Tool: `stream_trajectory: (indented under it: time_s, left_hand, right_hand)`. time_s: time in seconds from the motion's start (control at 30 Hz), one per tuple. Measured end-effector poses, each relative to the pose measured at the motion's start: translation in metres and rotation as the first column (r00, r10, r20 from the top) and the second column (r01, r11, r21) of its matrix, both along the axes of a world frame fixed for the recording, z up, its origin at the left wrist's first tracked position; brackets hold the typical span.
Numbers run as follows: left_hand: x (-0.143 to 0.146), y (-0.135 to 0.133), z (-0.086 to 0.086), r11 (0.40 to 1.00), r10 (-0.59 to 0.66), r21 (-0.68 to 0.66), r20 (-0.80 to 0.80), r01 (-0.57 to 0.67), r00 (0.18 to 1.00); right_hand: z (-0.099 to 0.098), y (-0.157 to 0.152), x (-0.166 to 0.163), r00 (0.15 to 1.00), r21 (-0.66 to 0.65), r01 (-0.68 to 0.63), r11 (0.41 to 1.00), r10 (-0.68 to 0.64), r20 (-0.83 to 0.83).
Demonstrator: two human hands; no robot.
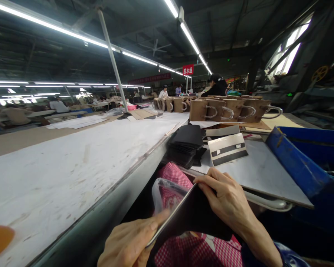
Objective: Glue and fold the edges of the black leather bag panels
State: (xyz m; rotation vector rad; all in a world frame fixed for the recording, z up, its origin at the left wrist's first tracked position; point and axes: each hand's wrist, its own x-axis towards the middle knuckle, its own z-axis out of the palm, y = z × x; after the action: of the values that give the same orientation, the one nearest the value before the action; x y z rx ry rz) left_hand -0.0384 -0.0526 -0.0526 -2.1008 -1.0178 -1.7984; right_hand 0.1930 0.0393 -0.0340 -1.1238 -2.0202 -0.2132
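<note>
Gripping black sheet (194, 218); left hand (125, 243) fingers clasp lower edge; right hand (228, 202) fingers atop.

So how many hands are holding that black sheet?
2. The left hand pinches the black sheet at its lower left edge, thumb on top; the right hand holds its upper edge, fingers curled over. No other hand touches it.

We note a stack of black sheets (187, 142) beside a striped card (228, 148); brown handled bags (228, 109) behind; blue bin (297, 163) right.
</note>
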Motion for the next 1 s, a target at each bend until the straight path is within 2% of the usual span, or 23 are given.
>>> stream_trajectory:
  time_s: [0.1, 0.17, 0.23, 0.33, 0.4, 0.5, 0.6, 0.7, 0.77, 0.8, 0.87, 0.9, 0.97, 1.0]
  left_hand:
    - [-0.005, 0.010, -0.002, 0.991, 0.048, -0.122, 0.007, -0.047, 0.999]
    - [-0.012, 0.017, -0.001, 0.969, 0.113, -0.228, 0.077, -0.093, 0.991]
    - [-0.019, 0.020, 0.002, 0.951, 0.176, -0.283, 0.172, -0.123, 0.969]
    - [-0.027, 0.018, 0.007, 0.958, 0.222, -0.233, 0.231, -0.167, 0.947]
    - [-0.028, 0.014, 0.009, 0.960, 0.249, -0.196, 0.275, -0.199, 0.929]
    - [-0.027, 0.012, 0.010, 0.970, 0.238, -0.146, 0.407, -0.194, 0.882]
    - [-0.027, 0.014, 0.009, 0.987, 0.156, -0.059, 0.519, -0.146, 0.840]
    - [-0.027, 0.015, 0.009, 0.987, 0.148, -0.030, 0.579, -0.161, 0.802]
    - [-0.029, 0.014, 0.009, 0.981, 0.195, -0.107, 0.593, -0.164, 0.781]
    - [-0.032, 0.013, 0.009, 0.975, 0.217, -0.174, 0.581, -0.140, 0.785]
    - [-0.041, 0.014, 0.010, 0.941, 0.222, -0.338, 0.537, -0.033, 0.814]
    - [-0.047, 0.017, 0.010, 0.904, 0.205, -0.426, 0.510, 0.039, 0.835]
    - [-0.056, 0.023, 0.011, 0.787, 0.155, -0.597, 0.437, 0.156, 0.886]
    - [-0.058, 0.027, 0.013, 0.723, 0.134, -0.669, 0.381, 0.173, 0.915]
  right_hand:
    - [-0.007, 0.007, -0.006, 0.996, 0.062, 0.056, 0.997, -0.060, 0.059]
    - [-0.015, 0.009, -0.006, 0.996, 0.093, 0.078, 0.993, -0.081, 0.025]
    - [-0.025, 0.008, 0.000, 0.989, 0.128, 0.130, 0.983, -0.119, -0.089]
    - [-0.038, -0.002, 0.014, 0.920, 0.152, 0.225, 0.962, -0.159, -0.358]
    - [-0.045, -0.008, 0.022, 0.855, 0.101, 0.217, 0.971, -0.140, -0.499]
    - [-0.052, -0.011, 0.028, 0.765, -0.031, 0.103, 0.994, -0.099, -0.636]
    - [-0.057, -0.003, 0.029, 0.650, -0.158, -0.131, 0.979, -0.036, -0.759]
    - [-0.063, 0.005, 0.028, 0.459, -0.244, -0.451, 0.858, -0.012, -0.888]
    - [-0.064, 0.008, 0.029, 0.351, -0.247, -0.546, 0.800, -0.049, -0.935]
    - [-0.063, 0.008, 0.031, 0.320, -0.244, -0.542, 0.804, -0.071, -0.945]
    - [-0.057, 0.006, 0.035, 0.308, -0.236, -0.470, 0.850, -0.093, -0.947]
    - [-0.053, 0.003, 0.038, 0.323, -0.236, -0.421, 0.876, -0.098, -0.941]
    - [-0.044, -0.003, 0.043, 0.394, -0.237, -0.314, 0.919, -0.102, -0.913]
    - [-0.039, -0.007, 0.046, 0.450, -0.223, -0.268, 0.937, -0.083, -0.889]
